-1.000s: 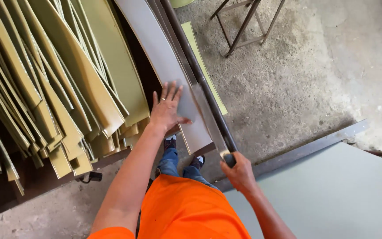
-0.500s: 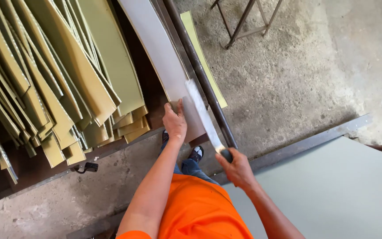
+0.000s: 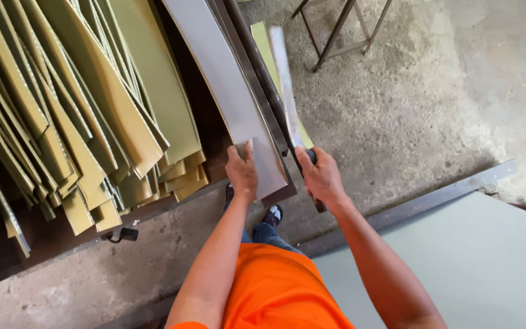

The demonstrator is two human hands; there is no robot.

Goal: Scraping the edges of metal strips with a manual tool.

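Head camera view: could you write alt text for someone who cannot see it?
A person's left hand presses on a grey sheet strip at a workbench while the right hand grips a long lever handle. Olive-green strips lie piled to the left.

A long grey metal sheet [image 3: 226, 91] (slightly bowed) lies on the bench, beside a narrow upright strip [image 3: 284, 79].

Grey metal sheet [image 3: 226, 91]; olive-green strips [image 3: 80, 103]; orange shirt [image 3: 275, 286].
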